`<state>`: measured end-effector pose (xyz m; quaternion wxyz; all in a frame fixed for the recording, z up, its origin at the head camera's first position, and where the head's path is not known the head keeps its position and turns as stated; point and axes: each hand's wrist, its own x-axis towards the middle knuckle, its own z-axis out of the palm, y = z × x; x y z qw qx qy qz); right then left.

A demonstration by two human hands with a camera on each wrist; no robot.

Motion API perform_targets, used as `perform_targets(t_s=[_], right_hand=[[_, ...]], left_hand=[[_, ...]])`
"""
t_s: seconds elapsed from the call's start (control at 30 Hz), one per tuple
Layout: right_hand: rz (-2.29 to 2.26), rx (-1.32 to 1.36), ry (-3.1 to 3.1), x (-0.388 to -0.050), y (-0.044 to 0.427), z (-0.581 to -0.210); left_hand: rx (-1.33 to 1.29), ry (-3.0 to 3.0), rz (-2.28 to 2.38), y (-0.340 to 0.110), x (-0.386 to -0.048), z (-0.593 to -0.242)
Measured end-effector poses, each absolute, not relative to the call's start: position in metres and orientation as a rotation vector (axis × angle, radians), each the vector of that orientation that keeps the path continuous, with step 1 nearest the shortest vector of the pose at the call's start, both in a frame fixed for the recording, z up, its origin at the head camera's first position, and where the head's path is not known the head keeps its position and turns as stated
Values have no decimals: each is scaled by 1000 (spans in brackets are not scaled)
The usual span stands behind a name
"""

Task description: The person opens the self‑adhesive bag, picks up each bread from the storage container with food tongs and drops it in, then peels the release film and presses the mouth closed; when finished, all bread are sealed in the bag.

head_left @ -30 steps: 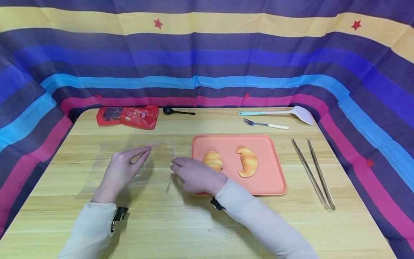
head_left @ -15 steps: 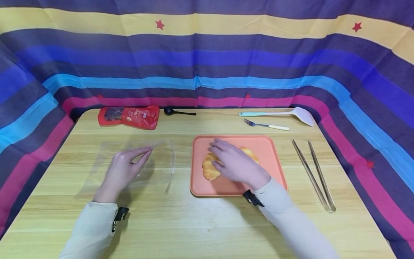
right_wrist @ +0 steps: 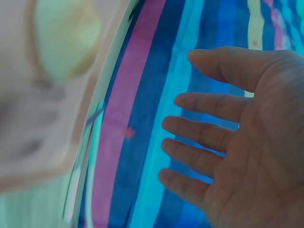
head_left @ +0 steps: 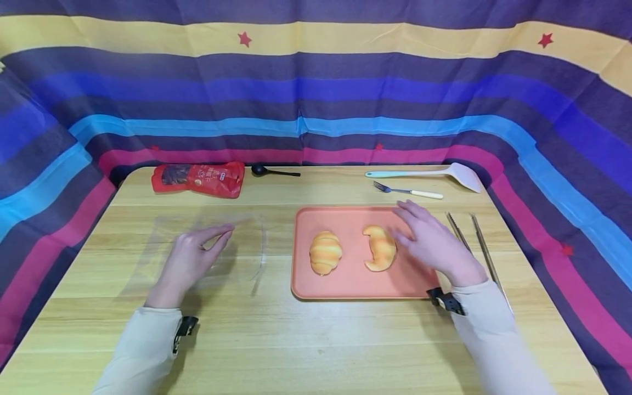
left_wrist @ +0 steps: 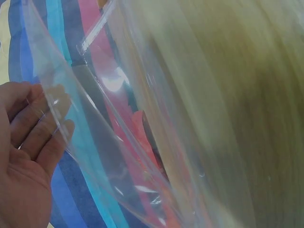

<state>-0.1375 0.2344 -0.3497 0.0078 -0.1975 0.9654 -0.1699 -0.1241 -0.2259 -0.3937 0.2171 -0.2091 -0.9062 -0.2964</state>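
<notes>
My left hand point(head_left: 187, 260) pinches the edge of a clear plastic bag point(head_left: 249, 255) on the left side of the table. In the left wrist view, the thin bag point(left_wrist: 114, 128) stretches out from the fingers, its mouth apparently parted. My right hand point(head_left: 434, 241) hangs over the right edge of a pink tray point(head_left: 345, 288), fingers spread and holding nothing. Metal tongs point(head_left: 486, 255) lie just right of that hand, partly hidden by it and the sleeve. Two croissants rest apart on the tray: a rounded one point(head_left: 326, 253) and a curved one point(head_left: 381, 249), nearest the right hand.
Along the back of the wooden table point(head_left: 296, 351) lie a red snack pouch point(head_left: 199, 179), a black spoon point(head_left: 271, 171), a fork with a pale handle point(head_left: 410, 191) and a white spatula point(head_left: 429, 172). Striped cloth point(head_left: 345, 90) surrounds the back and sides.
My right hand has left the bag's edge and swept right across the tray, past both croissants, to the tray's right side. The left hand stays put with the bag.
</notes>
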Motion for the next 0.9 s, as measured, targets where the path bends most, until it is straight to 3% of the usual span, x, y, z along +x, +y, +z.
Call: perform_targets(t_s=[0.9], right_hand=[[-433,-11,2893,-105,361,-385]], left_hand=[[-562,-2496,-807,-228,-122,-397]])
